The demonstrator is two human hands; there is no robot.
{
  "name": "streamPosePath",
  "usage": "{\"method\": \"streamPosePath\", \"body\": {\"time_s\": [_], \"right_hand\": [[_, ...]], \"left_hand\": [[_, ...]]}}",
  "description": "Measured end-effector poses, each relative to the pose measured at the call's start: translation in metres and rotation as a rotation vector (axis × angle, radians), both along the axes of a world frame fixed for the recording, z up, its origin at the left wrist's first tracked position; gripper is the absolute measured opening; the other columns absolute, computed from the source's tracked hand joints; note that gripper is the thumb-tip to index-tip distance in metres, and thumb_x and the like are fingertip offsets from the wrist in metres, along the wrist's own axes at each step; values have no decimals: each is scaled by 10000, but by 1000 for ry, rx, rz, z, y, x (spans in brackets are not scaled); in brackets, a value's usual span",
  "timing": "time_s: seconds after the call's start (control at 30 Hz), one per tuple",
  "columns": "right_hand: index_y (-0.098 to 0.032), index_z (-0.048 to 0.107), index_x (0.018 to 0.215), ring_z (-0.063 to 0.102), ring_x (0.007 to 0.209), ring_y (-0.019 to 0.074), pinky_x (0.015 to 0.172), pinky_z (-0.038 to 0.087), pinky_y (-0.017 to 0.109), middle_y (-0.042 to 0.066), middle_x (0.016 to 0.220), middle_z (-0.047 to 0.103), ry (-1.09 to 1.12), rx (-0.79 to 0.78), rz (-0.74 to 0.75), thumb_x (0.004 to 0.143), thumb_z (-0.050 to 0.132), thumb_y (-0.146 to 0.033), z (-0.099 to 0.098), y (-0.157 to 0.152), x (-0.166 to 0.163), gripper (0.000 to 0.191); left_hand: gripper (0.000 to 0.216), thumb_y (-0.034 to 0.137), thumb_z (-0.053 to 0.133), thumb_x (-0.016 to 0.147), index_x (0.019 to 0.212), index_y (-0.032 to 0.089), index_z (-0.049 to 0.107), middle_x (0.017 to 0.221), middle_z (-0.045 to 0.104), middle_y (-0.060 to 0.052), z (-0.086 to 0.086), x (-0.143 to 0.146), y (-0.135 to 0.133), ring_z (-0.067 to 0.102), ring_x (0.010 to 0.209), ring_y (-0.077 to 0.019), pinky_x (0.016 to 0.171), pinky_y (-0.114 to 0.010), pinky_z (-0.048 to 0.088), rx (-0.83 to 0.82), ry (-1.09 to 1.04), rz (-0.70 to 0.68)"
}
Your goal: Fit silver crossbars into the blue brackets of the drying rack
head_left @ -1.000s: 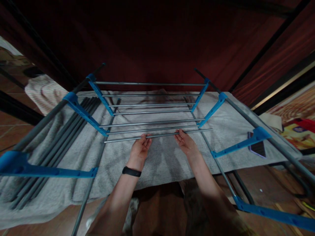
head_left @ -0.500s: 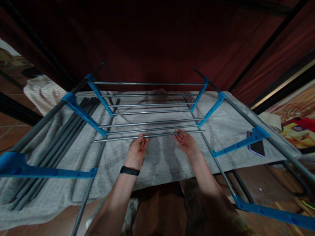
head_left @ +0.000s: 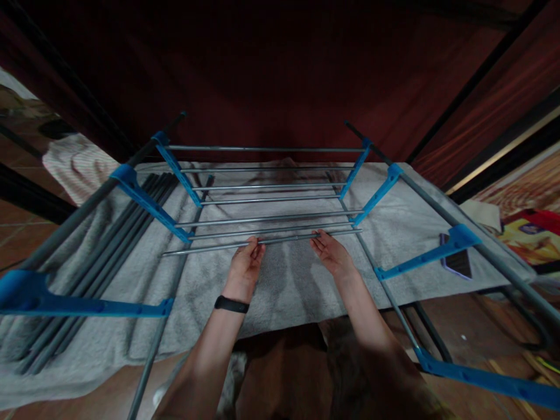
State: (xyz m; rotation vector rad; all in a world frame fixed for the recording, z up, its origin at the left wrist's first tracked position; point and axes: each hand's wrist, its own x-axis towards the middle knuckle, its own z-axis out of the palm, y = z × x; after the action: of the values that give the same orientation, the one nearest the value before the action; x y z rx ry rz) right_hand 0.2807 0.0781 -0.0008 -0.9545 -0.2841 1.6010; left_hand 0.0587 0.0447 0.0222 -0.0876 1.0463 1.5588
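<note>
A thin grey metal tube [head_left: 284, 238] lies across both my hands, close in front of a rack frame. My left hand [head_left: 245, 262], with a dark band on its wrist, pinches it left of the middle. Further right, my right hand [head_left: 330, 252] has its fingers closed around the same tube. Its left end reaches past the frame's left leg and sits a little lower than the right end. Blue plastic brackets [head_left: 151, 204] join the frame's grey poles, and several crossbars [head_left: 271, 219] span between the left and right sides.
A bundle of grey tubes [head_left: 109, 262] rests on the grey towel [head_left: 280, 291] at left. A phone [head_left: 455, 258] lies at right under a blue bracket [head_left: 424, 259]. Dark red fabric [head_left: 271, 76] hangs behind. Colourful packaging [head_left: 531, 236] is at far right.
The held tube has shifted slightly left and tilted, its left end dropping a little and its right end rising slightly. Both hands keep their hold.
</note>
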Motion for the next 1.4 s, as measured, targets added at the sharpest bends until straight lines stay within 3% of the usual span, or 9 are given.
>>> {"method": "streamPosePath", "body": {"time_s": [0.27, 0.53, 0.87, 1.4], "right_hand": [[-221, 658, 786, 679, 742, 109, 730, 595, 232, 3, 783, 725, -19, -1, 7, 870, 616, -167, -1, 0, -1, 109], [-212, 654, 786, 698, 828, 134, 835, 595, 282, 24, 808, 735, -23, 22, 37, 831, 623, -110, 2, -2, -2, 115], [-207, 654, 803, 702, 810, 141, 831, 593, 286, 41, 829, 736, -20, 29, 58, 844, 633, -154, 4, -2, -1, 70], [-228, 623, 753, 697, 786, 127, 806, 585, 273, 3, 770, 723, -28, -28, -90, 894, 533, -170, 16, 0, 9, 177]], "left_hand": [[232, -44, 529, 846, 733, 136, 619, 738, 682, -25, 2, 5, -3, 683, 737, -105, 724, -219, 568, 36, -10, -72], [203, -11, 580, 841, 700, 135, 589, 730, 689, -24, -2, 5, -1, 686, 694, -108, 666, -210, 572, 31, 8, -25], [174, 61, 649, 821, 690, 146, 573, 654, 658, -6, -6, 0, -1, 661, 622, -106, 612, -208, 532, -5, 70, 19], [162, 103, 648, 851, 731, 149, 550, 592, 586, 22, 4, -12, 1, 601, 536, -80, 503, -157, 452, -78, 61, 119]]}}
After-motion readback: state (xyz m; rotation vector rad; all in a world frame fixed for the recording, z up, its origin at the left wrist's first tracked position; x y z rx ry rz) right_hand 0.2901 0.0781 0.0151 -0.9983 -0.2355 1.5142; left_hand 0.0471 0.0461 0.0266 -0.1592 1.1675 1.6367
